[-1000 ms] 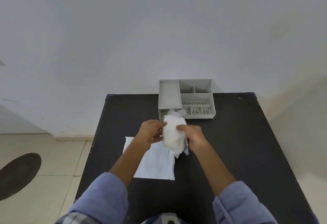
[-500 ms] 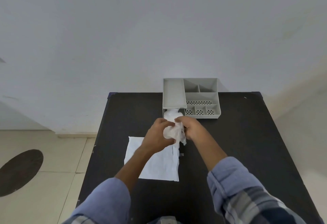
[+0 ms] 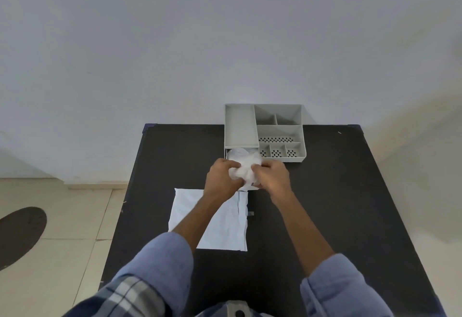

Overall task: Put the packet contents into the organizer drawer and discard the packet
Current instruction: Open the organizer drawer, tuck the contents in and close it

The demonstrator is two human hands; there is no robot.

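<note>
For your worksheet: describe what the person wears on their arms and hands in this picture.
Both hands, the left hand and the right hand, are bare, with no gloves, rings or watch visible. The forearms are bare too. Light blue sleeves are pushed up towards the elbows, and a checked pattern shows at the lower left edge.
</note>
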